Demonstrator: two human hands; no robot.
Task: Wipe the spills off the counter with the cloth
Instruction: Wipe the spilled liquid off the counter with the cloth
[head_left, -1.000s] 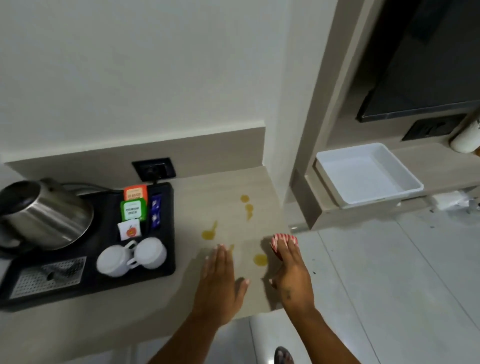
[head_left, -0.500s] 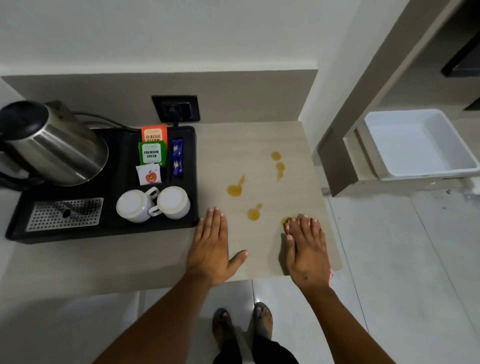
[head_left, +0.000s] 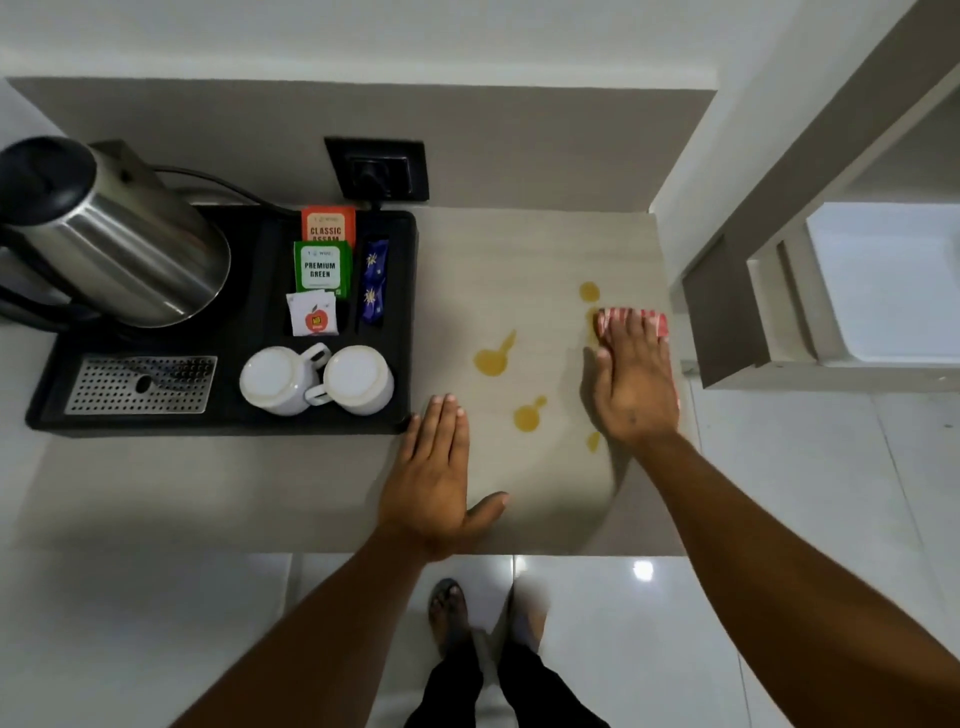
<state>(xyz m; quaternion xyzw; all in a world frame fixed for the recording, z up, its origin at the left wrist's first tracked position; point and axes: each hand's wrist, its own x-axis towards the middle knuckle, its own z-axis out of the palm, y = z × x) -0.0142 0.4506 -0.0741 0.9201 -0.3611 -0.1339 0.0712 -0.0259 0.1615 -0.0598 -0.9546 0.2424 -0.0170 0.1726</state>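
Several amber spills lie on the beige counter (head_left: 530, 249): one large drop (head_left: 491, 359), a second (head_left: 527, 417) nearer me, a small one (head_left: 589, 291) at the far right, and a sliver (head_left: 593, 441) by my right wrist. My right hand (head_left: 635, 382) presses flat on a red-and-white striped cloth (head_left: 655, 323) along the counter's right edge; only the cloth's far end and a thin strip at its right side show. My left hand (head_left: 434, 475) rests flat on the counter, fingers together, holding nothing, beside the black tray's corner.
A black tray (head_left: 249, 423) at left carries a steel kettle (head_left: 111, 236), two upturned white cups (head_left: 317, 381), tea sachets (head_left: 322, 265) and a drip grate (head_left: 140, 384). A wall socket (head_left: 376, 169) sits behind. A white bin (head_left: 883, 280) stands on a lower shelf to the right.
My right hand slid the cloth away from me along the right edge, up to the far spills. The camera tilted further down. My left hand stayed flat on the counter.
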